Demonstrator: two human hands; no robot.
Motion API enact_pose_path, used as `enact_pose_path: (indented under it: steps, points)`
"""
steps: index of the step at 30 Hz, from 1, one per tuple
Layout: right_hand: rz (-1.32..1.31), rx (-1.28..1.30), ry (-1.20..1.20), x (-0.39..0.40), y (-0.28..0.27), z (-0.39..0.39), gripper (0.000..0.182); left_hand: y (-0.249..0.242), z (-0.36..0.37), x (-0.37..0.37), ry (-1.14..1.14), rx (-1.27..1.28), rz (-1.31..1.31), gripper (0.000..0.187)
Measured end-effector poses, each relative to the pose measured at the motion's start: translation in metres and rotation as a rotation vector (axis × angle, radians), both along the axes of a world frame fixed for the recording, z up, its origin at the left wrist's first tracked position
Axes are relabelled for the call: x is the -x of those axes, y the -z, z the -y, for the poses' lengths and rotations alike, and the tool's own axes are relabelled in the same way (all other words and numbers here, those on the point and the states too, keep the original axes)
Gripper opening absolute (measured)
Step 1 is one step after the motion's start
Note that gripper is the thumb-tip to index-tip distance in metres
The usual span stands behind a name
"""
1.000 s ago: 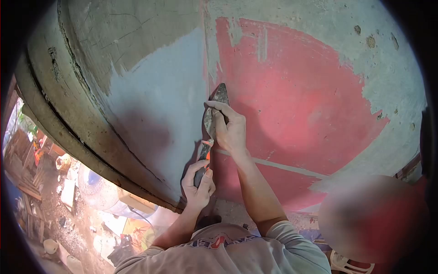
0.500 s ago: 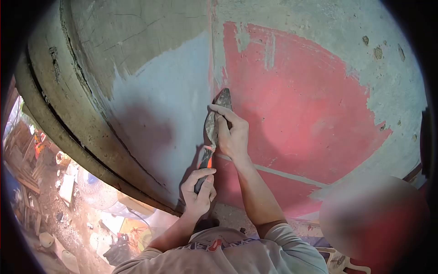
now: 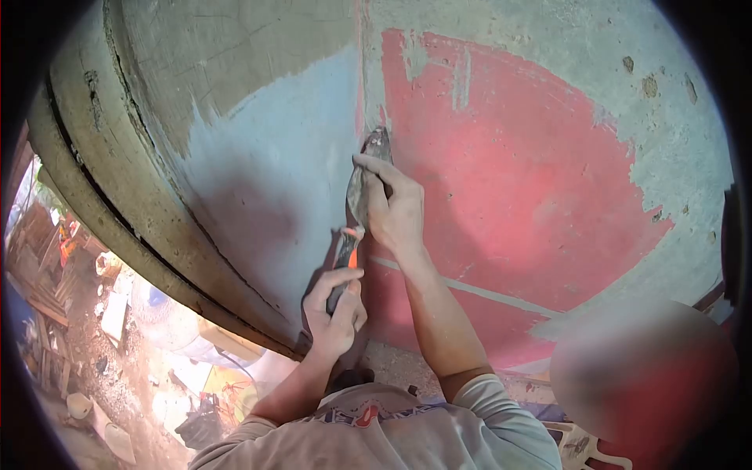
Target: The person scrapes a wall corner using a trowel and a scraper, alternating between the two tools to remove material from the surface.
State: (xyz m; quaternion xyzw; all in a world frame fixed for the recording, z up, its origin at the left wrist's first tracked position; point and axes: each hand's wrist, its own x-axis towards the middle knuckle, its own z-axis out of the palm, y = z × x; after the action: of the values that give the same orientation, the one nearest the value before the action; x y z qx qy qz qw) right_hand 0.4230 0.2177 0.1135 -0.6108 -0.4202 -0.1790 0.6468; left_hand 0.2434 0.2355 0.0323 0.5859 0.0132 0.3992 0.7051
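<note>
A pointing trowel (image 3: 356,196) with a leaf-shaped, mortar-stained blade and a black-and-orange handle lies against the wall, its tip upward at the seam between the blue-grey and red paint. My left hand (image 3: 335,312) is wrapped round the handle. Higher up, my right hand (image 3: 397,205) grips the blade, its index finger laid across the face and the thumb beside it. Part of the blade is hidden behind the right fingers. Red paint (image 3: 517,188) covers the curved wall to the right of the hands, and a blue-grey patch (image 3: 258,157) lies to the left.
A curved concrete rim (image 3: 149,227) with a dark groove runs down the left. Below it, wood scraps (image 3: 51,290) and other clutter lie on the ground. At lower right are a blurred round shape (image 3: 642,376) and part of a pale plastic chair (image 3: 587,446).
Both hands and the trowel have slid a short way up the wall along the seam, slightly to the left. The grip on the trowel looks the same.
</note>
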Motion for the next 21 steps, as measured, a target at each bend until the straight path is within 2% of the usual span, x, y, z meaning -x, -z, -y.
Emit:
enact_pose_path:
  steps: [1,5,6,11,14,15,19,21]
  points:
    - [-0.236,0.184,-0.053,0.010,-0.015,0.010,0.029,0.002,-0.004,-0.002,0.003,-0.032,0.025,0.018]
    - [-0.071,0.024,-0.016,0.005,0.024,0.003,0.029,0.025,-0.006,0.008,0.006,-0.053,-0.071,0.018]
    - [-0.185,0.064,-0.054,0.010,0.022,0.007,0.028,0.019,0.001,0.004,-0.034,0.026,-0.037,0.017]
    - [-0.034,0.033,0.002,0.002,-0.019,0.002,0.029,-0.016,-0.003,-0.003,0.010,-0.004,0.017,0.020]
    - [-0.073,0.046,-0.029,0.004,-0.021,0.005,0.029,-0.012,-0.005,-0.006,0.005,0.007,0.038,0.018]
    - [-0.008,-0.014,-0.012,0.000,-0.008,0.001,0.029,-0.006,-0.002,-0.004,-0.014,0.015,-0.002,0.018]
    - [-0.175,0.145,-0.036,0.007,0.006,0.013,0.029,0.012,0.005,-0.002,-0.011,0.064,-0.009,0.019]
    - [-0.003,0.019,-0.012,-0.001,-0.005,0.004,0.030,-0.004,0.003,-0.005,-0.025,0.048,0.020,0.019]
